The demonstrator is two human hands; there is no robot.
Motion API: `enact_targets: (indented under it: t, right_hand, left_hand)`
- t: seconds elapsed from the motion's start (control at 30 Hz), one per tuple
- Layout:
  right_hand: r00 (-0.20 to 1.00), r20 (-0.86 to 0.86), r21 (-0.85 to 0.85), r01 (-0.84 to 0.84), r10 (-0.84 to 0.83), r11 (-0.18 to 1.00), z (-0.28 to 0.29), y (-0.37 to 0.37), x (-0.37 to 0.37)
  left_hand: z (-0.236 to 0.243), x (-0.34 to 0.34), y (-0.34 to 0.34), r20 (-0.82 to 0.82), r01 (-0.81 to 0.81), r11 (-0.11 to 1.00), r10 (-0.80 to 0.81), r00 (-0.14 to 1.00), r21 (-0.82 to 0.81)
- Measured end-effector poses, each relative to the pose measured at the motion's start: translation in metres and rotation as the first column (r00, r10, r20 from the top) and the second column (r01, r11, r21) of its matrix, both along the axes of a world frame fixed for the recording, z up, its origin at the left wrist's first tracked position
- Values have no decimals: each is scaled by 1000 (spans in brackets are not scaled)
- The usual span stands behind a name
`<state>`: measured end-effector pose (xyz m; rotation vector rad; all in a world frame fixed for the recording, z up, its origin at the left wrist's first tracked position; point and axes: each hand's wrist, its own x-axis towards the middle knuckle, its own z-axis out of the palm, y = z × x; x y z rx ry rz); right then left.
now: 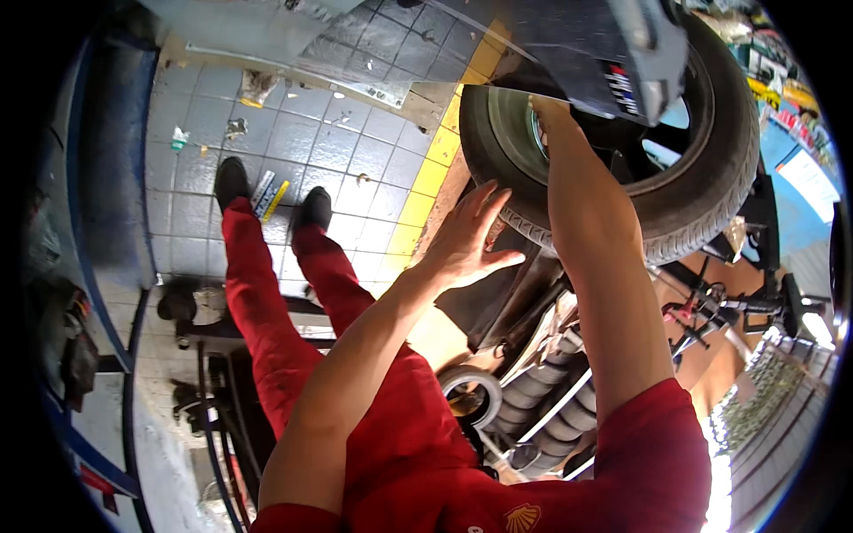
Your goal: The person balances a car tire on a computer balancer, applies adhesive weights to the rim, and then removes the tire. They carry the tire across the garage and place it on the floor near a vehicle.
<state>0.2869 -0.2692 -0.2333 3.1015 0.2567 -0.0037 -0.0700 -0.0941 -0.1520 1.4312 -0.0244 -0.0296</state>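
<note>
A large black tyre (702,218) on a wheel rim (502,124) stands upright in front of me at the upper right. My right hand (551,117) reaches inside the rim, and its fingers are mostly hidden there. Close to the near edge of the tread is my left hand (464,238). It is open with the fingers spread, and nothing is in it. A grey machine cover (586,53) with a striped badge hangs over part of the wheel.
Tyres (533,409) stand on a rack below the wheel. A blue surface with small items (804,169) lies at the right. Yellow tiles (426,178) edge the grey floor, where scraps of litter (258,87) lie. Blue metal framing (111,160) stands at the left.
</note>
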Motion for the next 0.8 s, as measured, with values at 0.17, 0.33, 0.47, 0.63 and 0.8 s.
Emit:
enact_targets:
  t: [0.17, 0.33, 0.47, 0.63, 0.8]
  right_hand:
    - [1000, -12, -88, -5, 4, 996, -6, -47, 24]
    - [999, -39, -134, -9, 4, 991, -28, -65, 48]
    - [986, -128, -363, 56, -109, 930, -19, -68, 63]
    - [842, -306, -618, 179, -444, 766, -7, -67, 73]
    - [694, -253, -178, 652, -674, 737, -6, -48, 68]
  left_hand:
    - [1, -5, -25, 53, 32, 999, -34, 998, 37]
    - [2, -10, -35, 19, -8, 996, 6, 1000, 94]
    - [2, -12, -36, 20, -22, 998, 21, 1000, 53]
    - [-1, -16, -40, 43, -37, 998, 34, 999, 58]
    - [-7, -12, -40, 38, -64, 995, 61, 997, 71]
